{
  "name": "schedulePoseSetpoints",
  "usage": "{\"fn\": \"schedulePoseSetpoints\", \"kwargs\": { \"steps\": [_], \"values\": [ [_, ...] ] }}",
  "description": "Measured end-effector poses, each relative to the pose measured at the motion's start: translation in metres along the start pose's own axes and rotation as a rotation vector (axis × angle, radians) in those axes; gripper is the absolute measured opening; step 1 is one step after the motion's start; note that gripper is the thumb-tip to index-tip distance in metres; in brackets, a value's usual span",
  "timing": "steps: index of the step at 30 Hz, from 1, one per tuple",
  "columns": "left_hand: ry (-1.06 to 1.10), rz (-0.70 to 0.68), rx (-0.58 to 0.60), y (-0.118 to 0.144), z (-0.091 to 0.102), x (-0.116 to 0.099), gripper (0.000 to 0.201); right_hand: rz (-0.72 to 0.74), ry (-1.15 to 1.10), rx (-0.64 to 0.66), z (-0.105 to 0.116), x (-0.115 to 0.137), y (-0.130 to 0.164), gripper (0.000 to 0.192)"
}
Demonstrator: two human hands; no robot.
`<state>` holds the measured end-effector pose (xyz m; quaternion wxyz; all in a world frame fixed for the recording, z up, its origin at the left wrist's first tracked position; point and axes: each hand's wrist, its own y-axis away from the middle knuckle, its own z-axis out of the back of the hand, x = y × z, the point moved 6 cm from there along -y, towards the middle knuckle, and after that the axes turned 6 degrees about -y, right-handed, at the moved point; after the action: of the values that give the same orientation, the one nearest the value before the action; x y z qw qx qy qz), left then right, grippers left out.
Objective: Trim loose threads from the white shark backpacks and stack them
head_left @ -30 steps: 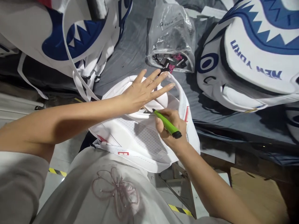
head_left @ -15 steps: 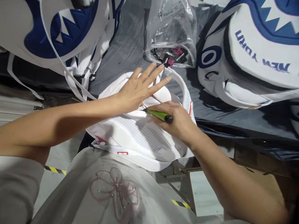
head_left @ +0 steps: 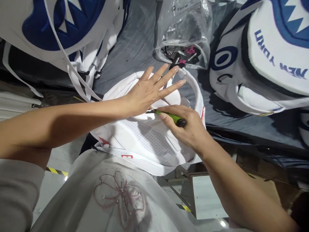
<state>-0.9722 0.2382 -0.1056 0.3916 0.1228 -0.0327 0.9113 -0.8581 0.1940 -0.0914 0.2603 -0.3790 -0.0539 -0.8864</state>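
Note:
A white padded bag piece (head_left: pixel 145 141) with a perforated panel lies at the near edge of the grey-covered table (head_left: pixel 135 51). My left hand (head_left: pixel 151 90) presses flat on its upper part, fingers spread. My right hand (head_left: pixel 187 127) grips a green tool with a black end (head_left: pixel 172 117), held low and almost flat. The tool's tip sits at the seam just under my left palm.
Large white and blue padded shapes lie at the back left (head_left: pixel 55 29) and at the right (head_left: pixel 265 61), the latter lettered NEW YORK. A clear plastic bag (head_left: pixel 183 42) with small black and pink parts sits behind the white piece. Floor with yellow-black tape (head_left: pixel 56 172) shows below.
My right hand has tilted the green tool down from steep to nearly flat and slid its tip left under my left palm. My left hand has stayed pressed on the white piece.

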Motion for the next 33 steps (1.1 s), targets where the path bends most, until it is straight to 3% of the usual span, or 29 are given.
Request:
{"fn": "schedulePoseSetpoints", "kwargs": {
  "steps": [3, 7, 15, 33],
  "values": [
    [0.075, 0.069, 0.028, 0.002, 0.002, 0.003, 0.085, -0.067, -0.039, -0.062, 0.002, -0.002, -0.001, 0.022],
    [0.167, 0.137, 0.054, -0.001, 0.003, 0.005, 0.094, -0.085, 0.001, 0.049, -0.004, -0.003, -0.005, 0.021],
    [0.283, 0.133, 0.067, -0.002, 0.004, 0.011, 0.088, -0.032, 0.087, 0.037, -0.008, 0.001, -0.002, 0.022],
    [0.371, 0.114, 0.053, -0.002, 0.005, 0.013, 0.093, 0.007, 0.200, 0.154, -0.011, 0.012, -0.013, 0.019]
  ]
}}
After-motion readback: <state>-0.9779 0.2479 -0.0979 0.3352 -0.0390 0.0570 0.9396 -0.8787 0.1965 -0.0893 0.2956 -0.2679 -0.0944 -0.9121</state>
